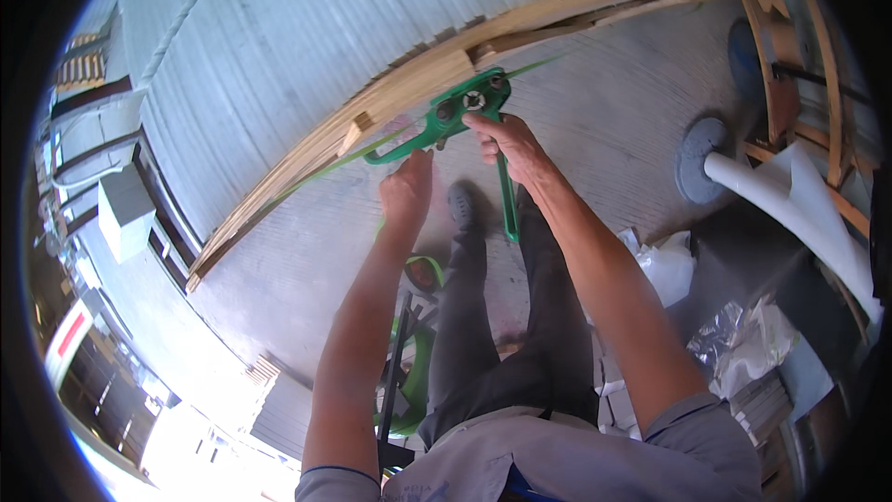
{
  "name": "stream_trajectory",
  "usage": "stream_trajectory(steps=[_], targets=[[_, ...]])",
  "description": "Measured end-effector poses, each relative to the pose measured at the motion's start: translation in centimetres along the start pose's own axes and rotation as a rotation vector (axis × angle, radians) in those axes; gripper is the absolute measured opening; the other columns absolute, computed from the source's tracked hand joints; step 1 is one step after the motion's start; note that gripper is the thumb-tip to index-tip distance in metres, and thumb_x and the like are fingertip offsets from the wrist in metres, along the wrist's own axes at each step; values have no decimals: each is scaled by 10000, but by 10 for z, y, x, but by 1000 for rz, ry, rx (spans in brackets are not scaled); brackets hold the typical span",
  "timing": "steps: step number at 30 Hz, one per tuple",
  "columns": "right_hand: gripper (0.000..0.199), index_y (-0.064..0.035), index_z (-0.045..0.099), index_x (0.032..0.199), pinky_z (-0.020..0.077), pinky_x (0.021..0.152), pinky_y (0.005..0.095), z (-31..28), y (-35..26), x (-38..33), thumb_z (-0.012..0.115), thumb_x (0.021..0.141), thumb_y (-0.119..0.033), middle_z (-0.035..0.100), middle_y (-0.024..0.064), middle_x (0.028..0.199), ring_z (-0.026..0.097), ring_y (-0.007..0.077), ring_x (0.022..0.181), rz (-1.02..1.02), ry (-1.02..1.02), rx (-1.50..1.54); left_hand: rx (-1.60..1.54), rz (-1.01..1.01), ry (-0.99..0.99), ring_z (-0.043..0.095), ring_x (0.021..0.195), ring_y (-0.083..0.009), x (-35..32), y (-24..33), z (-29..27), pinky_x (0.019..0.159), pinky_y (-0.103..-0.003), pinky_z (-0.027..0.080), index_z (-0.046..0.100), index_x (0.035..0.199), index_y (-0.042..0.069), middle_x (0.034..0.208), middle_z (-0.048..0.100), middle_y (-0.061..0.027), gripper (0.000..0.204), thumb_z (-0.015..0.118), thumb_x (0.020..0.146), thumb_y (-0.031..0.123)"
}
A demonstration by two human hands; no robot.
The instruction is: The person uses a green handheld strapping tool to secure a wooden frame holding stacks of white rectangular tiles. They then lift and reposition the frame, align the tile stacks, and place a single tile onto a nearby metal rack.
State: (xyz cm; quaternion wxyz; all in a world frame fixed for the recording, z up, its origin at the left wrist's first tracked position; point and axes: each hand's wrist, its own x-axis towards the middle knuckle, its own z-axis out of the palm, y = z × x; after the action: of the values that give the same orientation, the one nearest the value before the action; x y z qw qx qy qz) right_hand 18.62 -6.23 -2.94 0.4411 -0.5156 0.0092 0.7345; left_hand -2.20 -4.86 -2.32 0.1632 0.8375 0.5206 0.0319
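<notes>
A green strapping tensioner (472, 102) lies along a green strap (327, 170) at the edge of a wood-framed stack. My right hand (506, 144) is closed on the tool, its thumb against the body near the round fittings. The tool's long green lever (508, 204) points down toward my legs. Just below the tool's curved end, my left hand (407, 191) is closed in a pinch; what its fingers hold is hidden. A thin green strip shows beside that wrist. More green strap is looped (424, 272) lower down, partly behind my left forearm.
A large stack of grey corrugated sheets (307, 46) with wooden boards (390, 84) along its edge fills the far side. To the right are a grey round disc (701, 160), a white roll (771, 181) and crumpled plastic (743, 344). A black-and-green frame (400, 372) stands by my left leg.
</notes>
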Motion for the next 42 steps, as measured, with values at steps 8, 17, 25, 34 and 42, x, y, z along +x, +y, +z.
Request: stream_trajectory(steps=[8,17,25,34,42], targets=[[403,-140,532,691,225,394,230,9,8,5,858,717,-377,379,-84,575,308,40,436,-57,166,-91,132,95,144,549,880,-326,11,-3,-11,759,-451,492,593,888,66,883,525,-122,137,663,833,169],[386,-85,562,706,246,370,256,6,10,9,844,721,-347,412,-41,567,343,74,433,-109,181,-122,167,54,36,597,1025,-346,24,-10,4,863,-454,499,621,1063,31,1034,628,-173,338,707,789,208],[355,-70,618,764,245,376,258,5,17,12,817,733,-362,415,-45,593,353,70,449,-161,147,-59,-66,-115,-341,661,813,-403,56,-35,4,731,-525,502,692,958,104,827,692,-180,408,683,801,481],[515,39,569,1007,462,645,318,42,55,23,710,854,-432,571,35,787,528,131,718,-406,549,-182,-39,-81,-130,654,800,-387,48,-30,17,714,-502,497,719,908,114,827,689,-154,333,715,801,430],[473,-14,620,894,383,432,277,-12,-2,13,738,801,-462,512,3,632,459,102,496,-91,81,-471,-80,-116,-131,651,792,-389,45,-21,16,706,-507,495,729,881,121,826,683,-158,336,706,805,448]])
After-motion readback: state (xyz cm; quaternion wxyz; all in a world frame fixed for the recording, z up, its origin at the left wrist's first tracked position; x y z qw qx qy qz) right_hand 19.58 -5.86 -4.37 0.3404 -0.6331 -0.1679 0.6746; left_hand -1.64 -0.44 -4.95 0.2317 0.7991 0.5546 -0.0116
